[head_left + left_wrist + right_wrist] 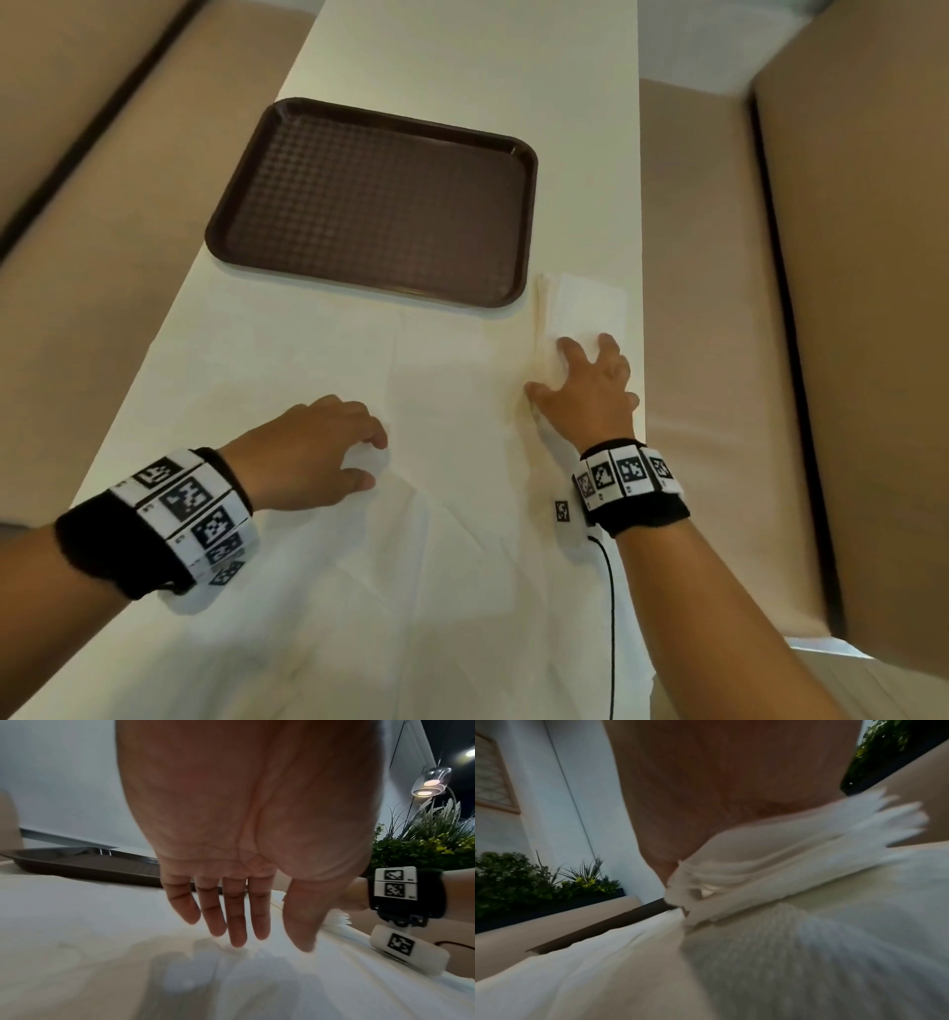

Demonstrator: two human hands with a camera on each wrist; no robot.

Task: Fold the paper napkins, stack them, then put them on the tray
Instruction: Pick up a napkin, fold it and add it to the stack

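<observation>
Thin floppy paper napkins at 3 o'clock of tray, right hand flat on stack, left hand loosely open on unfolded sheet, empty, best pinched at corners probably

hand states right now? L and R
Left hand: open, fingers straight, holding nothing, over the unfolded napkin.
Right hand: open, pressing flat on the napkin stack.

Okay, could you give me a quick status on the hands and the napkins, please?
Left hand open, fingertips on a spread napkin. Right hand flat on the napkin stack. Tray bare, path unobstructed.
</observation>
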